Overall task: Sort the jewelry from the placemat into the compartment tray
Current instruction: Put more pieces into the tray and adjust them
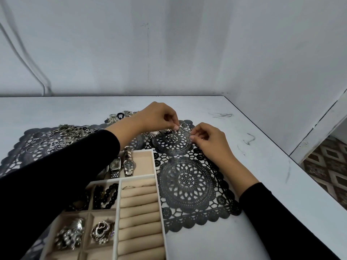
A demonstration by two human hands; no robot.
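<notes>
Long black sleeves, plain cloth. The left sleeve (56, 175) comes in from 8 o'clock, the right sleeve (281, 218) from 5 o'clock. Each ends at mid-forearm, leaving the left hand (159, 117) and right hand (208, 139) bare.

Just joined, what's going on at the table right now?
A person is sorting jewelry. Over the far end of the placemat, the left hand pinches a small piece beside loose rings, and the right hand pinches what looks like a thin ring. The tray already holds watches, black beads and brooches. A pile of chains and hoops lies unsorted at left.
</notes>
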